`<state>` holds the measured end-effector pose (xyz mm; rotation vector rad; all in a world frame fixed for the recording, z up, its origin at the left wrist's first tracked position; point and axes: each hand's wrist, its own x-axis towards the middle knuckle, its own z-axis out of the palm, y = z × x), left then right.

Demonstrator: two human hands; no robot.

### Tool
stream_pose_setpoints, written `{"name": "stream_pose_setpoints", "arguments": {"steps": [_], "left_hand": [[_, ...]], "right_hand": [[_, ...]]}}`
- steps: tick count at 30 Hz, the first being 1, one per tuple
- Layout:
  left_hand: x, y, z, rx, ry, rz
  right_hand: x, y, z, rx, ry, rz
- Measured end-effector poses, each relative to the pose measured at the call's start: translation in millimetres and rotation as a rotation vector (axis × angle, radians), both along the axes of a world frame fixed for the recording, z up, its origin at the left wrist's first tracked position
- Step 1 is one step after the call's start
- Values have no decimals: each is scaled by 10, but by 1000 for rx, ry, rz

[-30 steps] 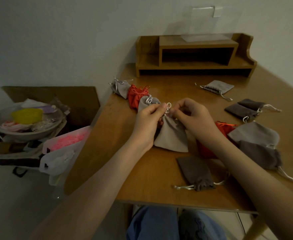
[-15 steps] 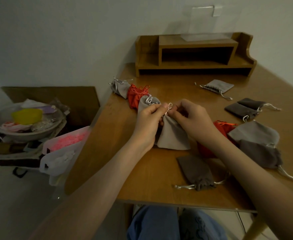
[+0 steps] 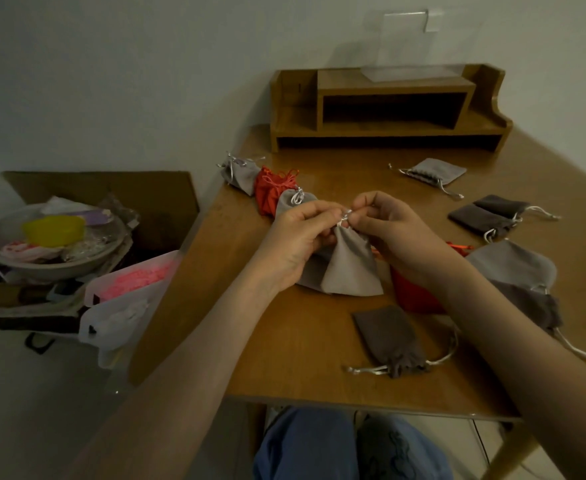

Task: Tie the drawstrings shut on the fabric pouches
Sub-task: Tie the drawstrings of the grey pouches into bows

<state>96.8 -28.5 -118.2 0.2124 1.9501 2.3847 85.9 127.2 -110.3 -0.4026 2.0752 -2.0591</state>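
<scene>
Fingers of both the left hand and right hand pinch the grey pouch's silver drawstring.

Centre pouch plain light grey, drawstring silver-white. Red pouch in the left row, cord orange-red. Front pouch dark brown, plain, silver cords. Table warm brown wood. Yellow lump in grey bowl; tub contents pink. Trousers blue.

Dim, flat indoor light; soft focus; wide-angle bending at edges
</scene>
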Motion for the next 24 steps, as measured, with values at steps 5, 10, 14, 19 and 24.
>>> {"name": "stream_pose_setpoints", "arguments": {"steps": [5, 10, 14, 19, 24], "left_hand": [[9, -22, 7, -101, 47, -61], [12, -27, -12, -128, 24, -78], [5, -25, -33, -181, 22, -88], [-2, -24, -78, -426, 134, 38], [20, 35, -132, -780, 338, 224]], "right_hand": [[-13, 13, -22, -21, -61, 27], [-11, 29, -24, 54, -39, 78], [-12, 36, -29, 135, -25, 32], [0, -1, -56, 283, 120, -68], [-24, -61, -109, 453, 295, -110]]}}
